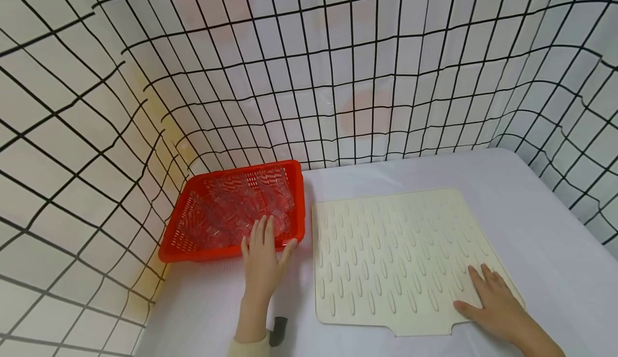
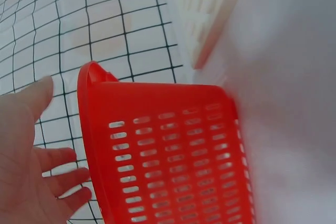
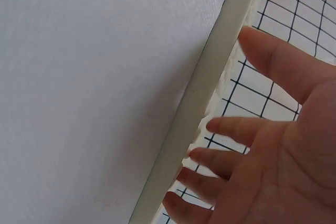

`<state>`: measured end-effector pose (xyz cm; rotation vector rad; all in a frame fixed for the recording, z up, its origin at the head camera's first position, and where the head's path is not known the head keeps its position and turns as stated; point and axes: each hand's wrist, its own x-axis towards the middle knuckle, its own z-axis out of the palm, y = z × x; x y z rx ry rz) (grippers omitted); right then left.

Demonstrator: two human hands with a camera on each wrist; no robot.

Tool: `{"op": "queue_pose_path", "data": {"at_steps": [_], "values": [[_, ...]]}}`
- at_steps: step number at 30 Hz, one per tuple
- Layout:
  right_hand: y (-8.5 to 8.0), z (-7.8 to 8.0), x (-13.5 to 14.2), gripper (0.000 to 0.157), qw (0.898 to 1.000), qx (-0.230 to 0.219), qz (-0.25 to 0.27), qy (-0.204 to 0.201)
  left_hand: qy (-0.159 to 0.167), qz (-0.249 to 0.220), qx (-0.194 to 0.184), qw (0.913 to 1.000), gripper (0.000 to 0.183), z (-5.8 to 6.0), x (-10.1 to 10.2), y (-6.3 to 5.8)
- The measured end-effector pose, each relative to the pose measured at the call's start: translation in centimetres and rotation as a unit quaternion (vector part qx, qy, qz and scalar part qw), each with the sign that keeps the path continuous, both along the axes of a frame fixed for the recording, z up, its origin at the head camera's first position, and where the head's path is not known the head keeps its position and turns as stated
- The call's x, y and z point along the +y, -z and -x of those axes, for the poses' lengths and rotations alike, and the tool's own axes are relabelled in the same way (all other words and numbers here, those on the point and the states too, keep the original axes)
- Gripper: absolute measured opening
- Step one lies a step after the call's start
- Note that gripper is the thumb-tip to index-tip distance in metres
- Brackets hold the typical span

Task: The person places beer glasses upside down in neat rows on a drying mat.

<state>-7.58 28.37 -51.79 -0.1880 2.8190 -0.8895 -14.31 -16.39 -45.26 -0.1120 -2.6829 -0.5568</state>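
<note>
A red plastic basket (image 1: 232, 254) with slotted walls stands at the left, holding a heap of clear, crinkled transparent items (image 1: 241, 207). My left hand (image 1: 263, 266) reaches over the basket's near rim at its right corner, fingers spread. In the left wrist view that left hand (image 2: 31, 156) shows nothing in its palm. A cream board (image 1: 386, 255) with rows of raised oval ridges lies to the right. Over the board's near right corner is my right hand (image 1: 494, 306), fingers extended; in the right wrist view the right hand's fingertips (image 3: 212, 124) are right at the board's edge.
White cloth (image 1: 338, 341) covers the table. A black wire grid (image 1: 338, 78) backed by pale sheeting encloses the back and both sides, close behind the basket. A dark strap piece (image 1: 278, 331) shows beside the left wrist.
</note>
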Motion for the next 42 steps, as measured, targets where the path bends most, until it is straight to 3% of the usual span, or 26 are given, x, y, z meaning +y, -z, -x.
{"op": "queue_pose_path", "data": {"at_steps": [7,13,18,22,30,34,38,42], "values": [[0.1,-0.1,0.0,0.082,0.999,-0.009,0.038,-0.013,-0.03,-0.069,-0.056,0.9956,0.065,1.9,0.7,-1.3],[0.1,0.0,0.1,0.083,0.999,-0.011,0.043,-0.012,-0.072,-0.125,-0.08,0.9863,0.049,3.9,1.3,-1.5],[0.5,0.0,0.2,0.082,0.998,-0.009,0.058,-0.014,-0.121,-0.117,-0.083,0.9822,0.039,4.7,1.6,-1.6],[0.7,0.0,0.3,0.082,0.999,-0.004,0.052,-0.016,-0.142,-0.102,-0.09,0.9806,0.04,4.9,1.7,-1.6],[0.4,0.0,0.2,0.082,0.999,0.0,0.031,-0.016,-0.158,-0.033,-0.099,0.982,0.041,5.6,1.6,-1.0],[0.3,-0.1,-0.1,0.081,1.0,0.01,0.007,-0.019,-0.152,-0.042,-0.131,0.9787,0.038,5.9,1.4,-1.1],[0.1,0.0,-0.1,0.081,1.0,0.011,-0.008,-0.019,-0.15,-0.097,-0.173,0.9685,0.038,6.5,1.3,-1.6],[0.2,0.1,0.1,0.083,1.0,0.005,0.004,-0.015,-0.175,-0.147,-0.193,0.9541,0.041,6.9,1.7,-2.2]]}}
